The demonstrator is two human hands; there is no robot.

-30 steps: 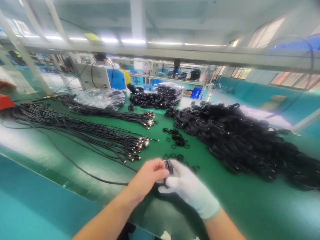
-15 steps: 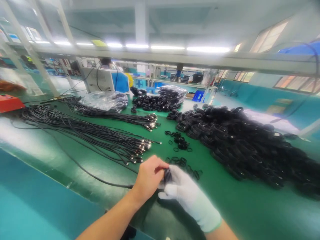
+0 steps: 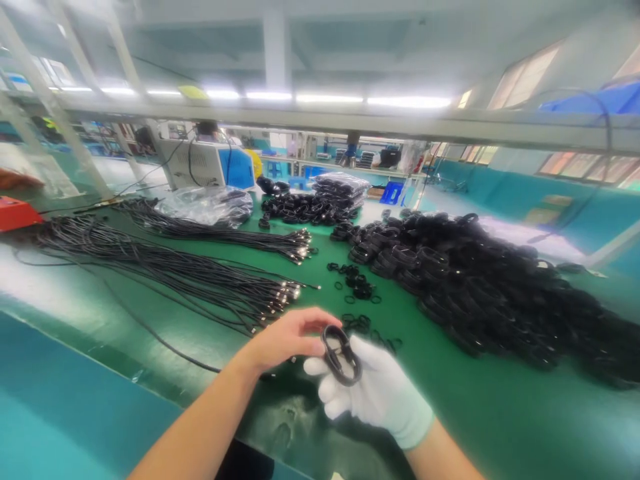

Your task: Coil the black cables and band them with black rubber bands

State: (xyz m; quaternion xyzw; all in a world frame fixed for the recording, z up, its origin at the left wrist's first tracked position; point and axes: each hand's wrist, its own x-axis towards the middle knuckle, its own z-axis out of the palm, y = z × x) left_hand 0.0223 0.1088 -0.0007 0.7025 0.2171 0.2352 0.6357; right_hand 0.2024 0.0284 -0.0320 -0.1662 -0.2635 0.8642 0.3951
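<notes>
A black cable wound into a small oval coil [image 3: 345, 381] is held up over the bench, its open loop facing me. My right hand [image 3: 383, 390], in a white glove, grips the coil from the right and below. At the coil's upper left, the thumb and fingertips of my bare left hand [image 3: 287, 341] pinch its rim. Straight black cables [image 3: 200, 283] with silver connectors lie left of my hands. Small black rings [image 3: 359, 323] lie just beyond the glove.
A large heap of coiled cables [image 3: 465, 287] covers the right side of the green bench [image 3: 450, 413]. Farther back are another pile of coils [image 3: 305, 208], plastic bags [image 3: 205, 205] and a blue-white machine [image 3: 210, 163]. A red box [image 3: 17, 213] sits far left; a shelf beam [image 3: 310, 119] crosses above.
The coil has turned from edge-on to showing its open loop. My left hand has shifted left with its fingers less curled, and the gloved fingers have spread beneath the coil.
</notes>
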